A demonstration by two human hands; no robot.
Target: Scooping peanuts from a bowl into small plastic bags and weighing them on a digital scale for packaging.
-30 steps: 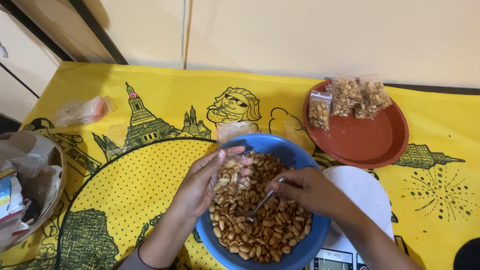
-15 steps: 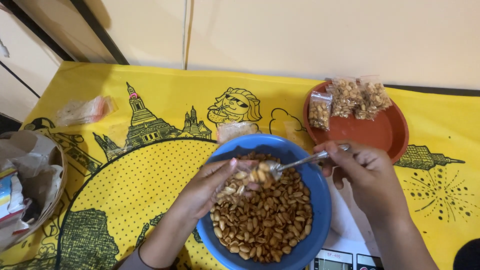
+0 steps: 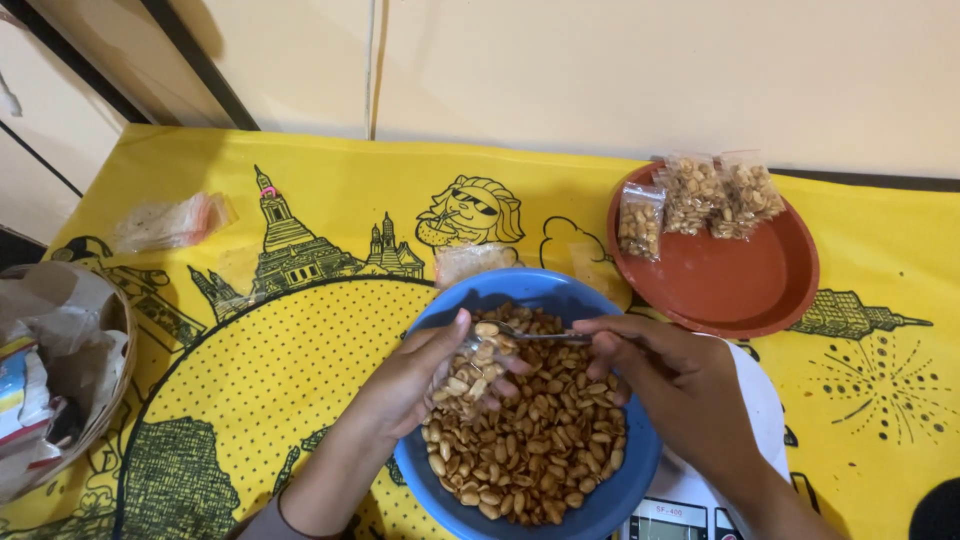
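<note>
Leftmost, a woven basket (image 3: 105, 400) stuffed with crumpled paper and wrappers sits at the edge of the bench, which is covered by a yellow cloth (image 3: 330, 190) printed with black line drawings of towers, a cartoon face and a large dotted circle. Beyond the cloth, a plain cream wall (image 3: 650, 70) runs along the back, with a dark strip and pale cabinet fronts at the far left corner. A small stack of empty clear bags (image 3: 170, 222) lies on the cloth near the back left.

Near the middle, the left hand (image 3: 425, 375) is closed around a small clear bag (image 3: 475, 365) partly filled with peanuts, holding it over the blue bowl (image 3: 620, 490) of roasted peanuts. The right hand (image 3: 680, 385) pinches a metal spoon (image 3: 530, 335) whose tip meets the mouth of that bag. Another flat clear bag (image 3: 470, 262) lies just behind the bowl.

To the right, a brown-red plate (image 3: 740, 285) carries three filled peanut packets (image 3: 695, 195) along its far rim. Under the right wrist, a white scale (image 3: 760, 385) shows beside the bowl.
</note>
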